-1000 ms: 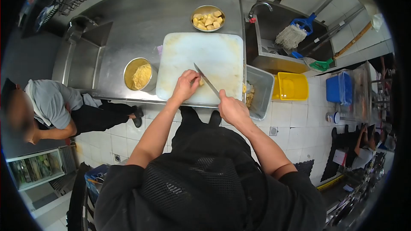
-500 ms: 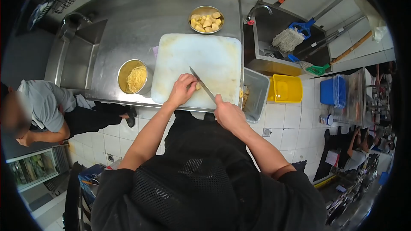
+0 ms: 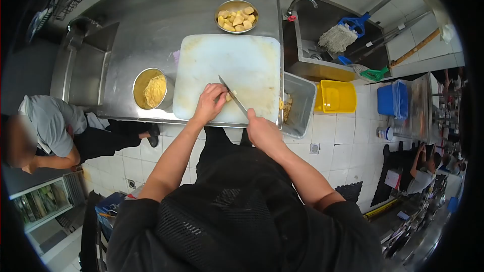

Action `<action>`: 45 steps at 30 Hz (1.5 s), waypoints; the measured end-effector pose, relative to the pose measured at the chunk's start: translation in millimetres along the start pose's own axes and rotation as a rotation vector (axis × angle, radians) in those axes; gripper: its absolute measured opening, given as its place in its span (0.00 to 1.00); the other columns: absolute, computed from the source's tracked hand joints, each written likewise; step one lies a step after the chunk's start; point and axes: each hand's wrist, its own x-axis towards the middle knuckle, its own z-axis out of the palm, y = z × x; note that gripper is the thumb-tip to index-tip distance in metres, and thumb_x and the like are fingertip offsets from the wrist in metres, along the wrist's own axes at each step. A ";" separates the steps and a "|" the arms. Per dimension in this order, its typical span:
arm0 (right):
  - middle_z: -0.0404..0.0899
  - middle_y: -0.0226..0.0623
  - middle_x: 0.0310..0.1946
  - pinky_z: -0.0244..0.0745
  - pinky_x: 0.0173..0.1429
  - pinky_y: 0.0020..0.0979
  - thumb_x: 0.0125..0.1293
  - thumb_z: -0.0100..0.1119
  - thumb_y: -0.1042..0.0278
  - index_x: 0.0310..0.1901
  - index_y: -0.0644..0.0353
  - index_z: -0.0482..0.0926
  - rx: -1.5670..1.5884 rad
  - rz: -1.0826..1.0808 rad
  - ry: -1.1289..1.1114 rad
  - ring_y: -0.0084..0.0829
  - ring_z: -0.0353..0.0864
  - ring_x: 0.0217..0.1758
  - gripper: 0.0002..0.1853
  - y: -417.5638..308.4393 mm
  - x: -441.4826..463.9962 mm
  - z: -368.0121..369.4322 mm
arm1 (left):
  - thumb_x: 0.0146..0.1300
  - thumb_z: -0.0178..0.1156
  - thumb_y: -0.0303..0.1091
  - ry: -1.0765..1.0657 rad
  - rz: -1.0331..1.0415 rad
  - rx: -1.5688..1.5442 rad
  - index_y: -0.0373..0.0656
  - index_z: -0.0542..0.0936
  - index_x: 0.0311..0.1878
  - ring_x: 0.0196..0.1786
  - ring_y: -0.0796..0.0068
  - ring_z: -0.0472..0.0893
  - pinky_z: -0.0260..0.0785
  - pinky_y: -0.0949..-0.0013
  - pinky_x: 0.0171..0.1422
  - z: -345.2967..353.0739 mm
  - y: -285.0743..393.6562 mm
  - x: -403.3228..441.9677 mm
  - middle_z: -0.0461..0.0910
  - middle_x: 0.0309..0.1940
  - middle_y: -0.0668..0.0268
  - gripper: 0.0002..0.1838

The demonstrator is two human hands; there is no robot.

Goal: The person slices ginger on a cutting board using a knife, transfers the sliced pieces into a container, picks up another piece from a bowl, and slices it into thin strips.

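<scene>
The cutting board (image 3: pixel 227 58) is bright, the steel counter (image 3: pixel 143 40) beside it shines, and far from it lines bend.

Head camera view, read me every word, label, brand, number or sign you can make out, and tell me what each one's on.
No text can be read in this view.
Cutting board, knife, metal bowl, metal pot: no lettering shows.
White tub at right: any print is too small to read.
Pinkish sheet at far right: too blurred to tell.
</scene>
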 end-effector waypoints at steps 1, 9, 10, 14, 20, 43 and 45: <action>0.85 0.58 0.31 0.79 0.46 0.59 0.70 0.47 0.75 0.52 0.64 0.67 -0.002 0.020 -0.007 0.62 0.87 0.39 0.11 -2.3 7.4 5.1 | 0.63 0.63 0.22 0.018 0.015 -0.005 0.38 0.82 0.41 0.49 0.56 0.82 0.76 0.59 0.56 -0.2 0.1 -1.6 0.84 0.42 0.60 0.05; 0.84 0.59 0.27 0.76 0.40 0.61 0.70 0.52 0.72 0.51 0.66 0.66 0.010 -0.037 0.002 0.64 0.85 0.33 0.12 -1.3 -12.3 -10.2 | 0.63 0.64 0.23 0.000 0.010 0.009 0.38 0.82 0.43 0.49 0.55 0.82 0.75 0.57 0.56 -1.8 -2.2 -5.2 0.84 0.43 0.60 0.06; 0.84 0.59 0.27 0.76 0.39 0.60 0.70 0.52 0.72 0.52 0.66 0.66 -0.001 -0.033 0.009 0.64 0.85 0.33 0.13 -0.2 -10.1 -7.0 | 0.63 0.65 0.23 -0.006 0.023 0.007 0.38 0.83 0.43 0.49 0.53 0.81 0.76 0.56 0.56 -2.5 -2.6 -3.5 0.84 0.44 0.59 0.06; 0.86 0.60 0.33 0.79 0.47 0.60 0.69 0.45 0.76 0.53 0.64 0.66 -0.012 0.023 -0.013 0.62 0.87 0.40 0.12 -7.5 17.3 5.0 | 0.63 0.65 0.23 0.001 0.032 0.015 0.38 0.83 0.43 0.49 0.53 0.82 0.76 0.56 0.55 -2.8 -0.7 -1.1 0.84 0.44 0.59 0.06; 0.86 0.59 0.35 0.79 0.46 0.59 0.70 0.46 0.77 0.53 0.65 0.67 -0.019 0.046 -0.133 0.61 0.87 0.42 0.12 -16.5 -18.4 -35.4 | 0.62 0.64 0.22 0.004 0.018 -0.004 0.38 0.82 0.41 0.49 0.57 0.82 0.76 0.58 0.55 -0.7 -2.3 -5.6 0.84 0.42 0.62 0.05; 0.85 0.60 0.32 0.78 0.45 0.61 0.70 0.48 0.74 0.51 0.65 0.66 0.015 -0.007 -0.067 0.63 0.86 0.38 0.11 -12.1 -6.9 -25.8 | 0.63 0.63 0.20 0.066 0.049 0.015 0.37 0.80 0.43 0.50 0.53 0.80 0.73 0.57 0.57 6.3 -2.3 -9.5 0.82 0.43 0.58 0.06; 0.85 0.61 0.32 0.78 0.45 0.61 0.70 0.49 0.74 0.52 0.65 0.66 0.008 -0.008 -0.077 0.63 0.86 0.39 0.11 -10.6 -17.0 -25.8 | 0.63 0.63 0.20 0.070 0.032 0.007 0.37 0.80 0.43 0.50 0.53 0.80 0.73 0.57 0.57 6.8 -1.0 -11.3 0.82 0.43 0.58 0.06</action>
